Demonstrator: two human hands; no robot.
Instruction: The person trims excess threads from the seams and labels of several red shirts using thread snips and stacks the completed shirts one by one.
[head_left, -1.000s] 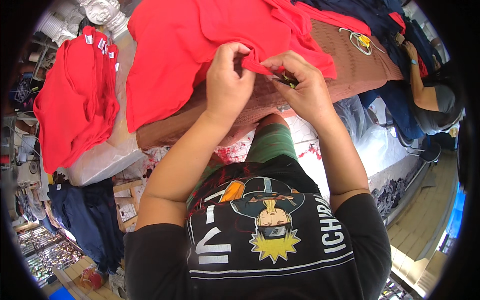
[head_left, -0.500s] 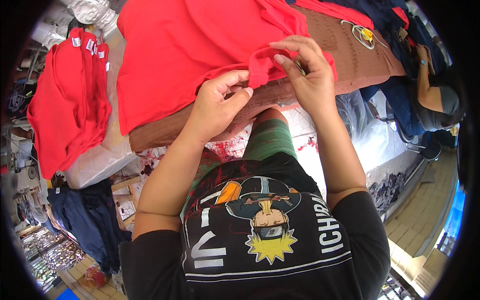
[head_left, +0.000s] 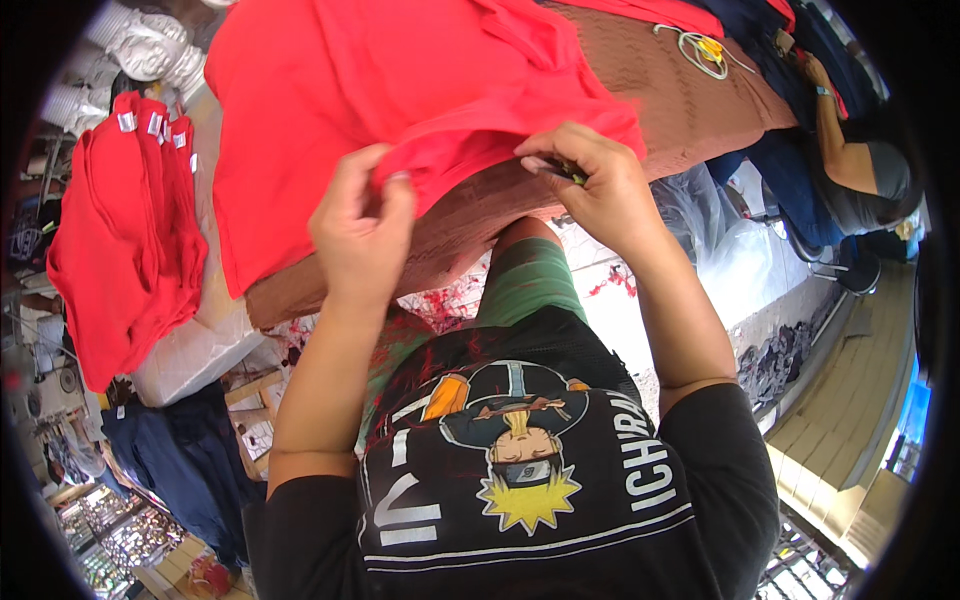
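The red garment (head_left: pixel 330 120) is matt, smooth cloth on the brown cover (head_left: pixel 690 120), a rougher, textured cloth. Left of the cover, plastic wrap (head_left: pixel 197 352) shines (slightly crinkled); below its right part, plastic sheeting (head_left: pixel 700 225) looks translucent.

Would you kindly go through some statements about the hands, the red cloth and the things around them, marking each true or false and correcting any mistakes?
1. The left hand is at the near edge of the red cloth. True.
2. Neither of the hands holds a tool. False: the right hand holds a small dark tool.
3. A cord lies on the brown cover. True.
4. Only yellow clothes lie left of the red cloth. False: a red pile lies there.
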